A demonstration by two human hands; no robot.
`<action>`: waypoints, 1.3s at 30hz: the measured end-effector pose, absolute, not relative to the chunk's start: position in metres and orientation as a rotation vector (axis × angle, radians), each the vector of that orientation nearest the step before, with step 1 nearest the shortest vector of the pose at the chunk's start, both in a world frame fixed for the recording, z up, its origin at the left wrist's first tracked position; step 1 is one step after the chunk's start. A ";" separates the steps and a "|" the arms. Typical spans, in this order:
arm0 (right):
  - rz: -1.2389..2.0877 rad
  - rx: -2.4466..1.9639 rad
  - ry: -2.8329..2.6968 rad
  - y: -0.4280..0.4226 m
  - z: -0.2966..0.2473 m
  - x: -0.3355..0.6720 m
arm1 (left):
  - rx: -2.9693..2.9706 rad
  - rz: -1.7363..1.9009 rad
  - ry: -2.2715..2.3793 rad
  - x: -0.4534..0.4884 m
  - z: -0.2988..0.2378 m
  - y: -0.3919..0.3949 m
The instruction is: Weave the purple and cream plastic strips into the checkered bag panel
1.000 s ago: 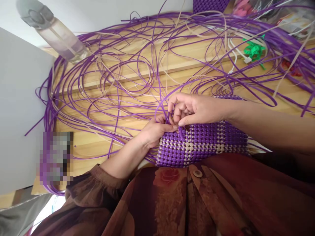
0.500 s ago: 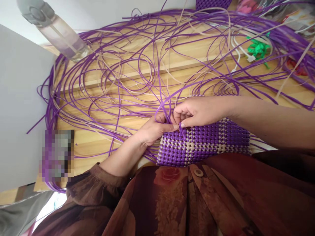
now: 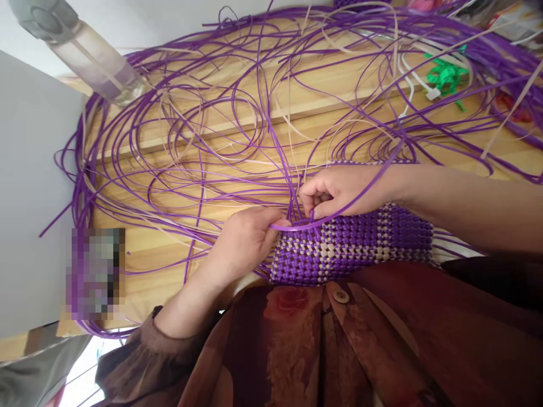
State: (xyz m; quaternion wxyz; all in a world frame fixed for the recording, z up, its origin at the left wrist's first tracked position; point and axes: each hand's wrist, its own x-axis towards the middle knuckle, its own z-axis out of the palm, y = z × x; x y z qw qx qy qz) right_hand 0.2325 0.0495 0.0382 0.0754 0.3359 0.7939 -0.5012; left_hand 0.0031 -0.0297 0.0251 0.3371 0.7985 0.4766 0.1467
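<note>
"Where's our purple-and-beige woven panel [image 3: 354, 243]?"

"Four o'clock from centre. Our left hand [image 3: 244, 240] grips a curved purple strand [image 3: 297, 228]; our right hand [image 3: 339, 187] pinches a purple strip [image 3: 312, 215] at the panel's edge."

"And our water bottle [image 3: 87, 56]?"

"Ten o'clock."

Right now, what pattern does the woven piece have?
Purple with beige checkered bands crossing it; the woven piece shows best in the head view.

Purple strands [image 3: 80, 192] bar low passage across the tabletop [image 3: 146, 291]
</note>
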 end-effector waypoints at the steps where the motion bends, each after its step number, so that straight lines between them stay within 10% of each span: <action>1: -1.503 1.024 2.369 0.050 0.038 0.233 | 2.064 0.364 1.214 0.001 0.024 -0.032; 39: -1.669 1.156 2.587 0.033 0.026 0.235 | 1.124 0.710 0.993 0.033 -0.012 -0.023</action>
